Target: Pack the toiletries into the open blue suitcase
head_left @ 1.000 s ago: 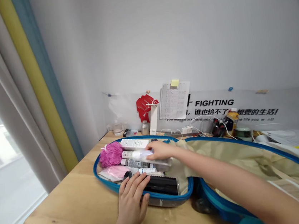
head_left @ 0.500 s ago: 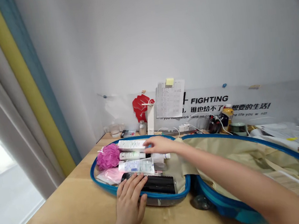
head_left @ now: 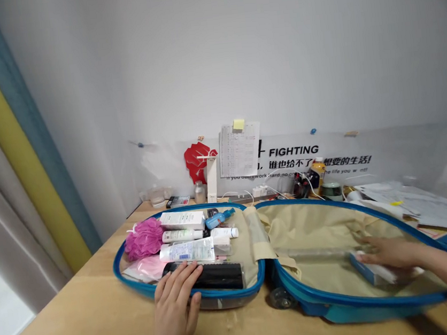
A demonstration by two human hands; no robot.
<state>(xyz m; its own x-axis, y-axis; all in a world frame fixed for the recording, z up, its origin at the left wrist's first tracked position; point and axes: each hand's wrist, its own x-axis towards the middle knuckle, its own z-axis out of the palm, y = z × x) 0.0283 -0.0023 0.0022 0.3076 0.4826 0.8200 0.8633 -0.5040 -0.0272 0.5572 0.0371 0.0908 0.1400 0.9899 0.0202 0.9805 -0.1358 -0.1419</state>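
Nearest, across the wooden surface (head_left: 91, 317), here's the left hand (head_left: 172, 297): fingers laid flat and close together, thumb out to the side, resting over the rim of the open suitcase (head_left: 238, 293) and onto the black cylinder (head_left: 222, 276). Nothing pinched there; light, even pressure looks right, enough to steady that half without shoving the cylinder.

Over in the right half, the right hand (head_left: 392, 253) is down on the blue-and-white box (head_left: 375, 274), inside the case towards its near edge. Blur here, so I can't tell whether the fingers pinch it or merely lie on top. Good handling, I'd say, means guiding it by its sides, squaring it flat and minding the loose lining (head_left: 315, 232), which could ruck up beneath.

Further in on the left, the white tube (head_left: 187, 251) lies just beside the cylinder; a heavy left palm might nudge both. Beyond, the white carton (head_left: 182, 220) and blue bottle (head_left: 218, 219) sit near the far rim, well apart from either hand.
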